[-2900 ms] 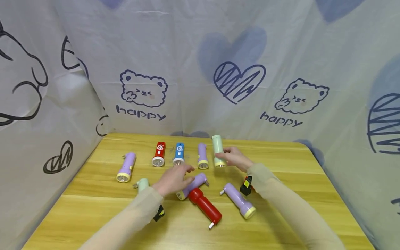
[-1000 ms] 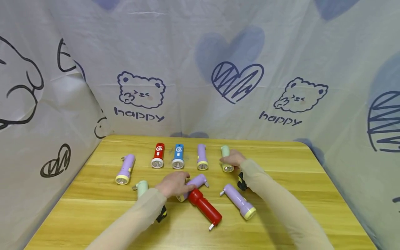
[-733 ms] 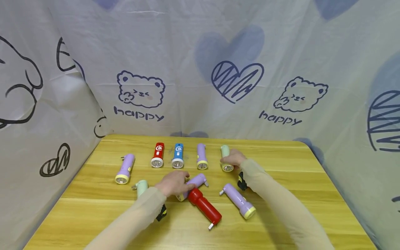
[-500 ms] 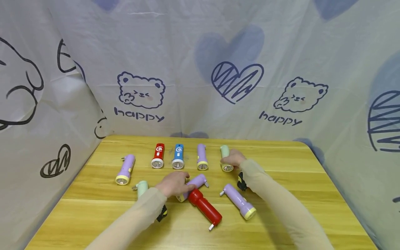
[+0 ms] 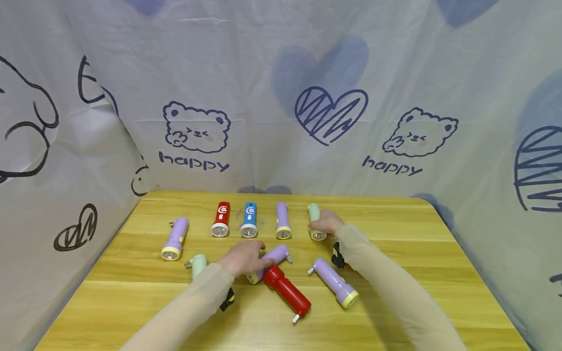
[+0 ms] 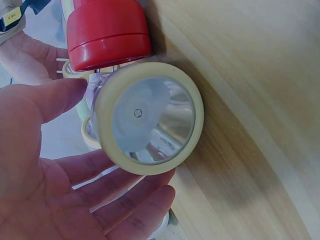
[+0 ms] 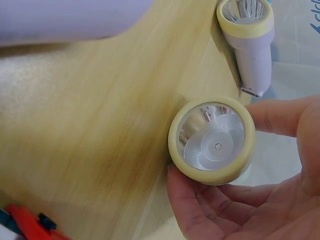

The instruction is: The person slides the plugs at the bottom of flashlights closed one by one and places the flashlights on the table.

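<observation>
A pale green flashlight [image 5: 313, 212] lies at the back of the table, its lens end towards the near side. The right hand [image 5: 328, 222] grips it, thumb on one side and fingers on the other, also in the right wrist view around its cream-rimmed head [image 7: 212, 140]. At the centre, the left hand [image 5: 243, 258] is at a purple flashlight [image 5: 278, 253]. The left wrist view has relaxed, spread fingers [image 6: 127, 200] beside and under its cream rim [image 6: 150, 167], with the thumb near a red flashlight head [image 6: 109, 35]. The red flashlight [image 5: 287, 291] lies against the purple one.
Red [image 5: 222, 213], blue [image 5: 250, 214] and purple [image 5: 282, 214] flashlights stand in a row at the back. Another purple one [image 5: 177, 234] and a pale green one [image 5: 199, 264] lie left; a further purple one [image 5: 331, 278] lies front right. Patterned cloth hangs behind the table [image 5: 395, 302].
The right hand has lowered the pale green flashlight to the table and shifted it right, then slightly left. The left hand has moved down to the central purple flashlight.
</observation>
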Tool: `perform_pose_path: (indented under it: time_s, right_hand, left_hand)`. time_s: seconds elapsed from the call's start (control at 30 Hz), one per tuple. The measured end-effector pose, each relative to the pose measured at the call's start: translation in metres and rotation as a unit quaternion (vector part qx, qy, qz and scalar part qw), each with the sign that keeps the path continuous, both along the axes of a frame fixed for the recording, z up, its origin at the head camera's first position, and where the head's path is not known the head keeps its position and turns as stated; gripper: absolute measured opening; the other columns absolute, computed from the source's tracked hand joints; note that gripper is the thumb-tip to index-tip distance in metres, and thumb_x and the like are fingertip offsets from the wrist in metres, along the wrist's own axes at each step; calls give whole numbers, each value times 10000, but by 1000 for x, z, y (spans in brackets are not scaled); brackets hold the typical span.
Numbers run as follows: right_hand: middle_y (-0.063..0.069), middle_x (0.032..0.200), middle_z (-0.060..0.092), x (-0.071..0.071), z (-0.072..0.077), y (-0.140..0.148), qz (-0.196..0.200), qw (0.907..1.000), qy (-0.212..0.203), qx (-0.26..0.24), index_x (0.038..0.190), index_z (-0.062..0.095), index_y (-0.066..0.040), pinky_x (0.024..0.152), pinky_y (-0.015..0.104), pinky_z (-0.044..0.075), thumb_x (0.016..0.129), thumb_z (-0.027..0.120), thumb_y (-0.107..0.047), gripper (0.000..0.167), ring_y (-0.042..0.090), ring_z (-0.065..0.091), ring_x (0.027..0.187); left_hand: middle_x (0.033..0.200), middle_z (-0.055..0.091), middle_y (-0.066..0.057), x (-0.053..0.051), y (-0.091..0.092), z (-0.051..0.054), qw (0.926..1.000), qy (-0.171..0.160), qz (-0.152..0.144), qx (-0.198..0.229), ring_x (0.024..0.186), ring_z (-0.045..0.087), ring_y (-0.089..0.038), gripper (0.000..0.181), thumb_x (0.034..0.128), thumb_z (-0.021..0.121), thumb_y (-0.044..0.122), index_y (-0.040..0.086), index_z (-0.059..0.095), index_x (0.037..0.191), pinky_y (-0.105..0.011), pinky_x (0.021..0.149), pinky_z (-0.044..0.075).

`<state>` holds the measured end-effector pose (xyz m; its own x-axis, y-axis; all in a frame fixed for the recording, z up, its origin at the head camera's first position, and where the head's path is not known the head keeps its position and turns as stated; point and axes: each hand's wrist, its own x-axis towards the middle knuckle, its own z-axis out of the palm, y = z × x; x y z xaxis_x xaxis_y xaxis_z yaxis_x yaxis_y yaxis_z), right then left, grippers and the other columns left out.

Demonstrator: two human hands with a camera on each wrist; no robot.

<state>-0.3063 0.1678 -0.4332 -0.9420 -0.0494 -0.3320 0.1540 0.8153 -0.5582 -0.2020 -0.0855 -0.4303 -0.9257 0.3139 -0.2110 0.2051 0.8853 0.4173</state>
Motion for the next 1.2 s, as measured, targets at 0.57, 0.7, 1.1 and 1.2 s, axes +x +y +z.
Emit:
perform_pose_path:
  time_s: [0.57,0.7,1.1,1.2]
  right_hand:
    - [95,861,551,-1,-2,-1,61,10000,42,28,1069,572,25,616,324,519,902,685,-255,345,203,542,743]
    - [89,848,538,0,-4,0,44,10000,28,-62,1037,567,12,611,324,521,900,685,-243,313,204,536,728]
    - [69,823,520,0,-3,-3,5,10000,-13,-77,987,558,-16,602,310,513,910,677,-245,270,188,521,705]
    - [72,837,525,0,-2,-3,-25,9999,-24,-105,1008,562,-11,616,309,513,915,675,-246,277,192,525,722]
  left_hand:
    - [1160,725,-169,-1,0,0,10000,-3,-2,-92,956,692,-252,599,915,706,459,3,631,1296,-450,912,576]
    - [1169,724,-171,1,0,1,10000,-31,0,-72,969,693,-256,600,918,703,458,4,627,1303,-450,921,575]
    - [1164,723,-174,1,0,0,10000,-24,36,-31,951,689,-250,597,915,709,449,2,626,1303,-454,910,578]
    - [1163,724,-179,1,0,1,10000,0,20,-24,960,694,-260,597,919,703,451,-2,627,1300,-452,910,580]
